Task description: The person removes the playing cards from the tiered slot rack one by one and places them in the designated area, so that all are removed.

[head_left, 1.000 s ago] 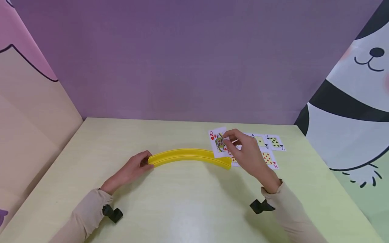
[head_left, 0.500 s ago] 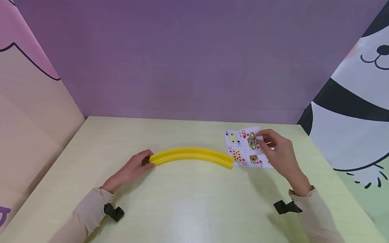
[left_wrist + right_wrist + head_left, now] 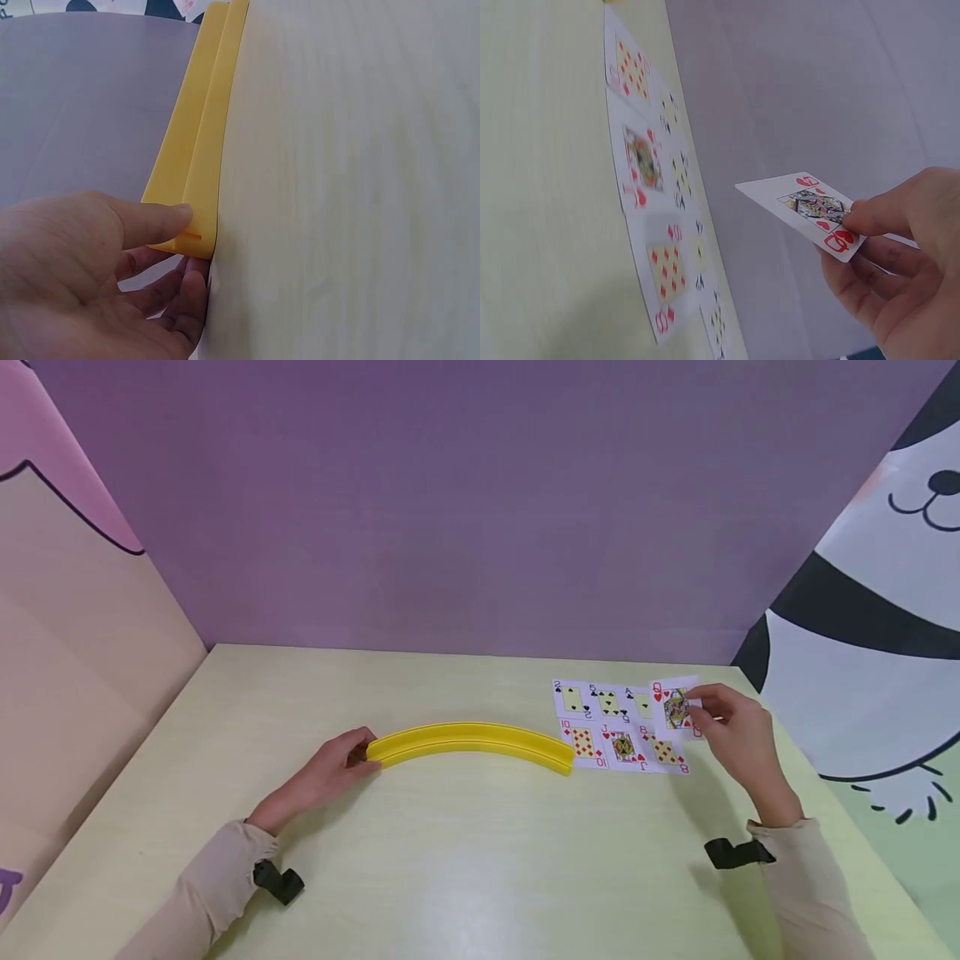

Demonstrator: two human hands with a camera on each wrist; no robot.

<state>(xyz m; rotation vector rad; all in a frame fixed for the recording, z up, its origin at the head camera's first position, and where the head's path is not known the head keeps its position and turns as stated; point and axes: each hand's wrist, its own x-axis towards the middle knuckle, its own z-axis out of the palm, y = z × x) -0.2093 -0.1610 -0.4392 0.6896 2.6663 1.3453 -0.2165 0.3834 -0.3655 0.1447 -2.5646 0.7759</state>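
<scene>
Between thumb and fingers my right hand (image 3: pixel 738 739) pinches a queen of hearts card (image 3: pixel 672 710), held raised above the right end of the laid-out cards. In the right wrist view the queen (image 3: pixel 814 208) is tilted and apart from the table. My left hand (image 3: pixel 330 775) grips the left end of a yellow curved track piece (image 3: pixel 468 737), its thumb on top in the left wrist view. Two rows of cards lie face up: the jack of hearts (image 3: pixel 623 747), ten of diamonds (image 3: pixel 582 742) and eight of diamonds (image 3: pixel 664 752) in front, black cards behind. The queen partly covers the ace (image 3: pixel 641 704) in the head view.
The track's right end meets the ten of diamonds' near corner in the head view. A purple panel (image 3: pixel 480 510) rises behind the pale table (image 3: pixel 450 860). Printed side panels stand left and right, a panda figure (image 3: pixel 862 693) on the right one.
My right hand has carried the queen of hearts rightward, from above the track's right end, across the cards to their right end. The left hand and track stay nearly still.
</scene>
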